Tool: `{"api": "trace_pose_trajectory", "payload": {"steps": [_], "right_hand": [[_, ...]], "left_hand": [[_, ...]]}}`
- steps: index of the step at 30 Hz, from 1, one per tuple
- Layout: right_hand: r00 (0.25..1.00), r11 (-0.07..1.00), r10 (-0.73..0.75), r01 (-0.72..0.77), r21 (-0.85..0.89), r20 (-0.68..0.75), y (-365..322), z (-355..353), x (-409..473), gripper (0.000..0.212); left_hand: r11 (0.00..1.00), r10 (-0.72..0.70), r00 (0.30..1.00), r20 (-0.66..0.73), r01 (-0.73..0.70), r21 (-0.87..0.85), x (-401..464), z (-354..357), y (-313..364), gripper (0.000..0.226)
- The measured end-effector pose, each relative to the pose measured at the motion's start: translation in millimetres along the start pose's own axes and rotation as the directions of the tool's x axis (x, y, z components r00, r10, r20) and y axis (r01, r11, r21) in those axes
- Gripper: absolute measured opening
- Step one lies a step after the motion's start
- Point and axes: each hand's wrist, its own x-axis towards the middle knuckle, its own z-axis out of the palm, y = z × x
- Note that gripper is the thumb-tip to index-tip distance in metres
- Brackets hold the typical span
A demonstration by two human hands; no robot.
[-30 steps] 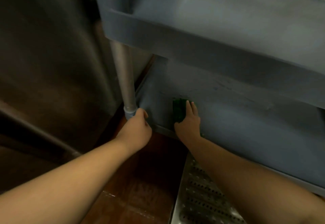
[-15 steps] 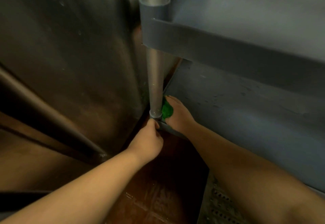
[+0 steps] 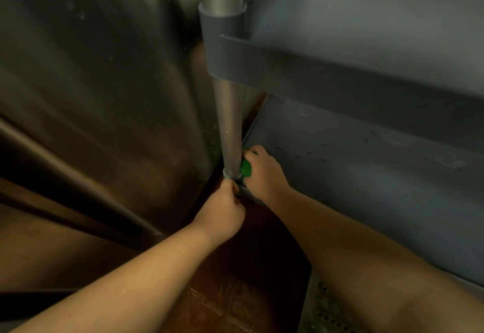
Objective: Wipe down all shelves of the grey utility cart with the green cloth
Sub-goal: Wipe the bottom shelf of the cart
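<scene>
Green cloth (image 3: 246, 167), soft and light, bunched under right hand (image 3: 264, 173), fingers curled round it, on lower shelf (image 3: 366, 175) against post (image 3: 229, 128), nine o'clock corner. Left hand (image 3: 225, 209) clenched on shelf corner. Best gripped wadded.

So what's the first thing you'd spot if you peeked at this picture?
The bright green cloth pops out first, squeezed in the right hand against the foot of the shiny metal post at the corner of the grey cart's bottom shelf. Just below it, the left hand holds the shelf's corner. Another grey shelf hangs above.
</scene>
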Motion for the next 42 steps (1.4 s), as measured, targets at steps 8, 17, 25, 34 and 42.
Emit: {"api": "trace_pose_trajectory", "payload": {"steps": [8, 17, 25, 34, 42], "right_hand": [[0.997, 0.996, 0.075, -0.077, 0.043, 0.031, 20.8, -26.3, -17.9, 0.050], [0.973, 0.925, 0.224, -0.229, -0.302, -0.052, 116.6, -94.8, -114.2, 0.057], [0.825, 0.676, 0.535, -0.547, -0.494, -0.181, 219.9, -168.1, -207.0, 0.048], [0.568, 0.352, 0.773, -0.755, -0.553, -0.283, 316.9, -237.4, -320.5, 0.045], [0.551, 0.281, 0.765, -0.751, -0.598, -0.333, 358.5, -282.6, -388.1, 0.029]], "left_hand": [[0.995, 0.072, 0.996, -0.056, -0.068, 0.071, 3.8, 7.6, 12.3, 0.028], [0.969, 0.189, 0.982, 0.012, -0.188, 0.159, 14.7, 75.8, 68.9, 0.024], [0.932, 0.318, 0.948, 0.023, -0.317, 0.175, 14.6, 167.9, 140.3, 0.026], [0.890, 0.384, 0.897, 0.218, -0.423, 0.172, 5.9, 249.2, 189.7, 0.031], [0.877, 0.416, 0.865, 0.283, -0.464, 0.129, 0.9, 302.2, 209.9, 0.034]]}}
